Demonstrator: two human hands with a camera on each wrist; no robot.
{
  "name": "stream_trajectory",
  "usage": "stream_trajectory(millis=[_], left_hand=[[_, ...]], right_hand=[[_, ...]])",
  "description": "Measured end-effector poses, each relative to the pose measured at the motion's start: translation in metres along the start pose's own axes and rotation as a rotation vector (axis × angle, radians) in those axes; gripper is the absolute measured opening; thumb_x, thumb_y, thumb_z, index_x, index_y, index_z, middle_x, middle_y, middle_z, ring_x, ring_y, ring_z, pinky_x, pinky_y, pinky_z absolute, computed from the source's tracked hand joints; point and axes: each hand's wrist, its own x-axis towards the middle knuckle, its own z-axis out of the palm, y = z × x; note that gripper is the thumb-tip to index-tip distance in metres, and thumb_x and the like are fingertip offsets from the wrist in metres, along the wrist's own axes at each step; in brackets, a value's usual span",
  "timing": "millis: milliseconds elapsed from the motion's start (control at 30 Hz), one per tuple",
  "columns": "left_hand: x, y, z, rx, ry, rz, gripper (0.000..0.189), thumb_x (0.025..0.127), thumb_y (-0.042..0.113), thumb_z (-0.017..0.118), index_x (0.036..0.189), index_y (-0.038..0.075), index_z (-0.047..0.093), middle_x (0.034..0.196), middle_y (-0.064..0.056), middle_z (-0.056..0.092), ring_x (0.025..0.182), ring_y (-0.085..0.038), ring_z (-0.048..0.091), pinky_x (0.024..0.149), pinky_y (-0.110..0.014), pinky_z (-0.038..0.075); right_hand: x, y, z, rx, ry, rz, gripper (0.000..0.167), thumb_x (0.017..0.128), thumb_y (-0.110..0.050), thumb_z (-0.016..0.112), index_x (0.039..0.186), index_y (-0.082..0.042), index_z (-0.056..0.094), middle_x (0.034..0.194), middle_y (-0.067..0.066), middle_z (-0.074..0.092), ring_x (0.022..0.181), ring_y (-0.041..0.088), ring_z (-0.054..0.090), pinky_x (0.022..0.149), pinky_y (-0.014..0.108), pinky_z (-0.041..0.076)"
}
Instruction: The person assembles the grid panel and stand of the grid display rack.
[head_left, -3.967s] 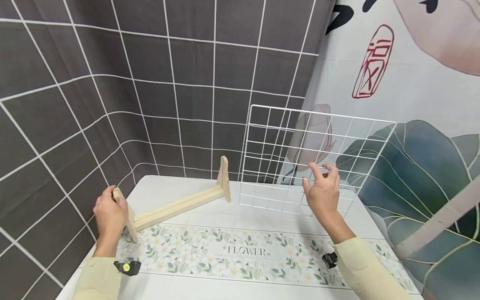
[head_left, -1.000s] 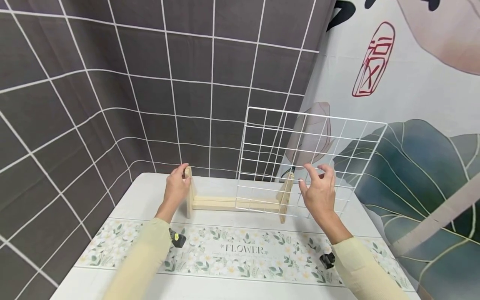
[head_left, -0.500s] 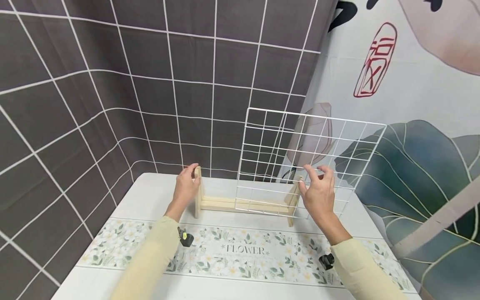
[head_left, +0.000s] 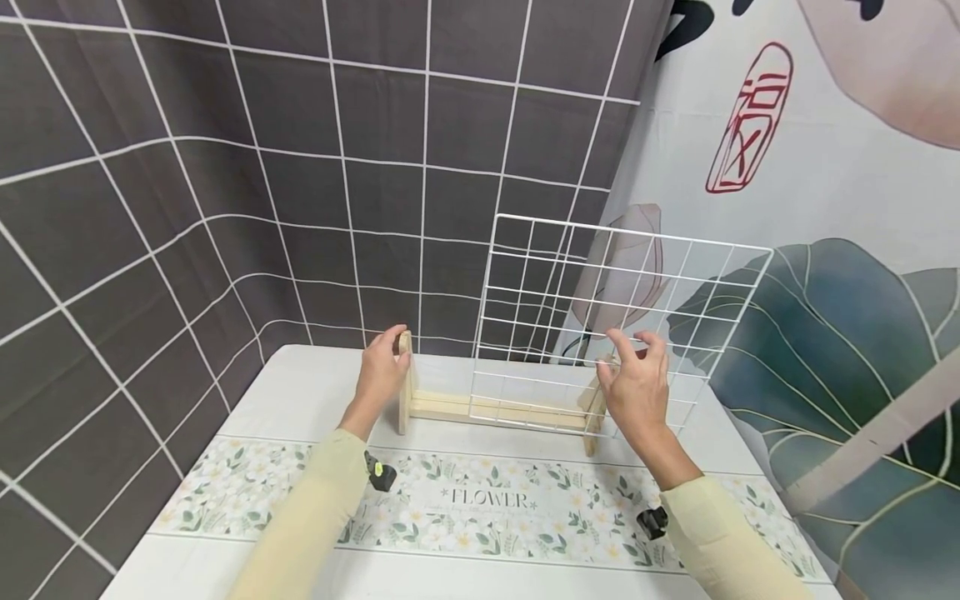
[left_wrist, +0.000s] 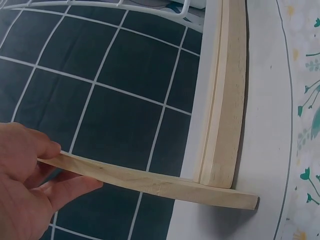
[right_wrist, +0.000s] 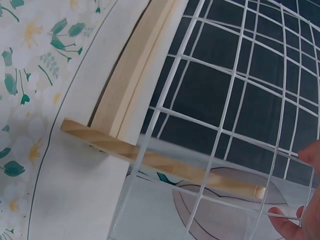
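Note:
A pale wooden stand, a grooved rail (head_left: 450,406) with an upright board at each end, stands on the table. My left hand (head_left: 378,379) pinches its left end board (left_wrist: 150,185) near the top, thumb on one face and fingers on the other. A white wire grid panel (head_left: 633,232) is held up by my right hand (head_left: 641,383), whose thumb and fingers grip its wires. The panel hangs tilted in front of the stand's right part. Through its mesh shows the right end board (right_wrist: 180,167), partly hidden by my right hand in the head view.
The white table (head_left: 307,383) carries a floral band with the word FLOWER (head_left: 490,499). Dark checked cloth (head_left: 382,200) hangs behind and to the left. A printed leaf-pattern cloth (head_left: 825,350) hangs on the right.
My left hand has slid the stand from the far left to the right, turning it from slanted to nearly straight, its right end now behind the grid. The grid has shifted slightly left.

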Motion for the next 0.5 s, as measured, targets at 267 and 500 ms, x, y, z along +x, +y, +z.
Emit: stream_trajectory(millis=[267,500], left_hand=[[0.0006,0.0039,0.0058,-0.017,-0.018,-0.01,0.051,0.09,-0.001,0.066,0.14,0.002,0.056,0.126,-0.026,0.064,0.114,-0.04,0.066,0.1,-0.05,0.054],[-0.0004,0.0098,0.0099,-0.018,-0.028,-0.02,0.051,0.089,-0.001,0.066,0.14,0.002,0.055,0.126,-0.026,0.064,0.115,-0.04,0.064,0.101,-0.051,0.053]], right_hand=[[-0.0001,-0.0019,0.0008,-0.002,-0.02,0.018,0.046,0.087,-0.01,0.077,0.129,-0.015,0.06,0.134,0.026,0.042,0.105,0.042,0.053,0.068,0.053,0.053],[0.0011,-0.0025,0.0025,0.003,-0.017,0.018,0.046,0.086,-0.009,0.077,0.128,-0.014,0.061,0.133,0.027,0.042,0.104,0.042,0.053,0.067,0.054,0.053]])
